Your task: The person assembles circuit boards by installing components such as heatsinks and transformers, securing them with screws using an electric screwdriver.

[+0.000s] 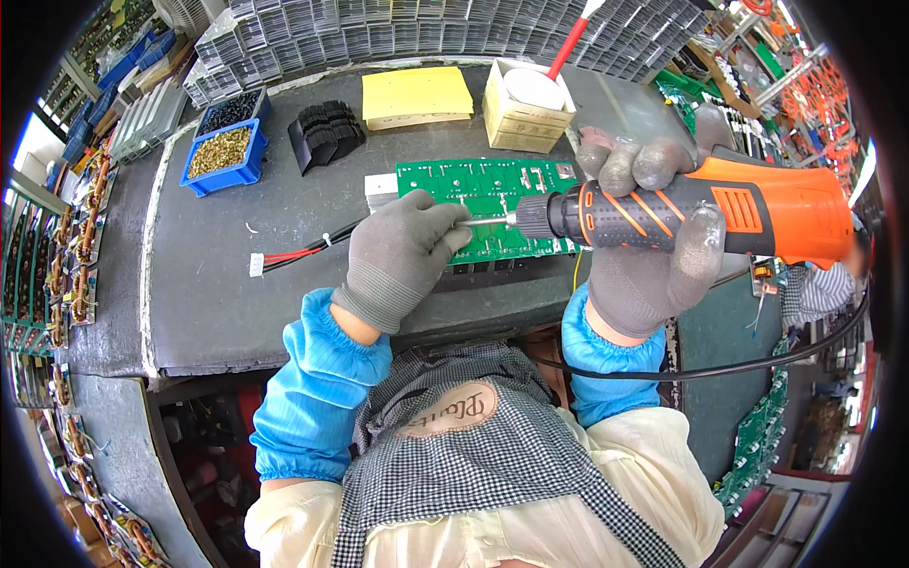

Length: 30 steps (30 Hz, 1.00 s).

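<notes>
My right hand [632, 276], in a grey glove, is wrapped round an orange and black electric screwdriver [800, 216] that lies level, pointing left. Its steel bit [489, 221] reaches across a green circuit board [423, 178] on the bench. With bent fingers, my gloved left hand [402, 241] pinches the bit's tip over the board's left part. Whether a screw sits at the tip is hidden by those fingers. Dark parts show under the board's near edge. Red and black wires [289, 256] with a white connector run out to the left, next to my left hand.
Beyond the board stand a box [530, 109] holding a white tub with a red-handled tool, a yellow paper stack [417, 95] and black plates [325, 135]. A blue bin [223, 157] of brass-coloured pieces is far left. The screwdriver's black cable [720, 371] passes below my right arm.
</notes>
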Each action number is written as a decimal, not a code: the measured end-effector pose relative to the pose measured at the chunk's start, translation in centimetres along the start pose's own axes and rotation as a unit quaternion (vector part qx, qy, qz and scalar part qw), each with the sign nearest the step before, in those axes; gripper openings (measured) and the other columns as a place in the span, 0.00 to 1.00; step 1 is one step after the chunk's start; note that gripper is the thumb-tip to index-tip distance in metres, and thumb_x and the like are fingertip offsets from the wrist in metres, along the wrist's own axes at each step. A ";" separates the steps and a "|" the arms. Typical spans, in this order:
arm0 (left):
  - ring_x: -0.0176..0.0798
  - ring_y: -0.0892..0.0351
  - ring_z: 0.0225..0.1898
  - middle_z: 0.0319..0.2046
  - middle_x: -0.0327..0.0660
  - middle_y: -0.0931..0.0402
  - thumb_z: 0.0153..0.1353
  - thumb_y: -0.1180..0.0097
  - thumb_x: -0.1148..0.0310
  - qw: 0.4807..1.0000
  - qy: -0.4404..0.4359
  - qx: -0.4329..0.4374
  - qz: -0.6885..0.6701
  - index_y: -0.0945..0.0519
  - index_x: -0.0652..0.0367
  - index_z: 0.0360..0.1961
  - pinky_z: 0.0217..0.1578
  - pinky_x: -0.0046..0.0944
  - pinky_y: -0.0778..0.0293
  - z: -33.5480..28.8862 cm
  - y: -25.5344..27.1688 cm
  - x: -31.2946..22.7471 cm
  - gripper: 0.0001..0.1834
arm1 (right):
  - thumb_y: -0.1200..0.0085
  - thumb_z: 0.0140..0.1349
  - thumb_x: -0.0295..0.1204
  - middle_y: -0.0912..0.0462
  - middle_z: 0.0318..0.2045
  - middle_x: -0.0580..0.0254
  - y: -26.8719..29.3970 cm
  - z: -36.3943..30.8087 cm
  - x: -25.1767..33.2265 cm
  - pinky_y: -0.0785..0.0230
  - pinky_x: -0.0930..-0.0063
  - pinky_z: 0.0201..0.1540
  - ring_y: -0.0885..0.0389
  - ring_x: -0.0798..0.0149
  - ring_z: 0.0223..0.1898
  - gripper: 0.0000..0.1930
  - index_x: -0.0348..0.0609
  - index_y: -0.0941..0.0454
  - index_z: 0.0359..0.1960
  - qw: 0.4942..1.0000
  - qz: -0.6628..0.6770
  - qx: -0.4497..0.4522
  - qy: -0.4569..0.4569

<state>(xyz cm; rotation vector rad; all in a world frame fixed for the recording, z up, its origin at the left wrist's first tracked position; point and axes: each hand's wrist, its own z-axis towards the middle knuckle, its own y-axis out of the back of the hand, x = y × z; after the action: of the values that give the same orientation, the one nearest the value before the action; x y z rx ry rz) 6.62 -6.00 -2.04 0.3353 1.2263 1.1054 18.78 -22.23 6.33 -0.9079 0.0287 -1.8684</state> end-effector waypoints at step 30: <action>0.50 0.17 0.33 0.33 0.47 0.20 0.55 0.29 0.66 1.000 0.011 -0.005 -0.009 0.16 0.55 0.50 0.35 0.46 0.22 0.3 0.0 0.3 0.20 | 0.31 0.56 0.31 0.16 0.26 0.67 -1.8 4.5 -1.8 0.28 0.80 0.28 0.21 0.77 0.24 0.16 0.38 0.18 0.43 0.971 -0.157 0.050 -0.175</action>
<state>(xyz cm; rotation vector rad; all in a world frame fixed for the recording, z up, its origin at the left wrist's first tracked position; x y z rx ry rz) 6.84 -5.67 -2.12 0.3045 1.2397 1.1017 20.47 -18.26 9.23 -1.2132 -0.4442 -1.9467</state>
